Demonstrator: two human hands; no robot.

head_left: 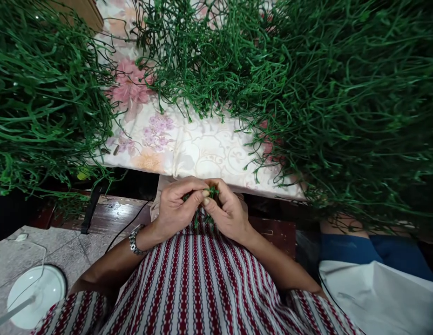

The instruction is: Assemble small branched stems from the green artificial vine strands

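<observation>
Hands, two of them, meet just above the lap: the left hand (174, 207) and the right hand (227, 211) press together, fingertips pinched on one small green plastic sprig (210, 193) whose thin strands poke out between thumbs and trail down between the palms. One silver metal link wristwatch (133, 239) circles the left wrist. Three big heaps of green plastic stem strands (342, 102) lie around, one left, one top centre, one right, tangled and wiry with a slight gloss. They rest on a floral quilted cloth (188, 149), cream with pink and lilac blooms, soft and puckered. Below it runs a dark worn wooden edge (115, 211) crossed by one black cable (127, 225). Grey speckled floor (63, 246) holds one round white fan base (37, 295). Red-and-white striped knitted fabric (199, 288) covers the lap; another person's blue and white clothing (380, 279) shows at the right.
</observation>
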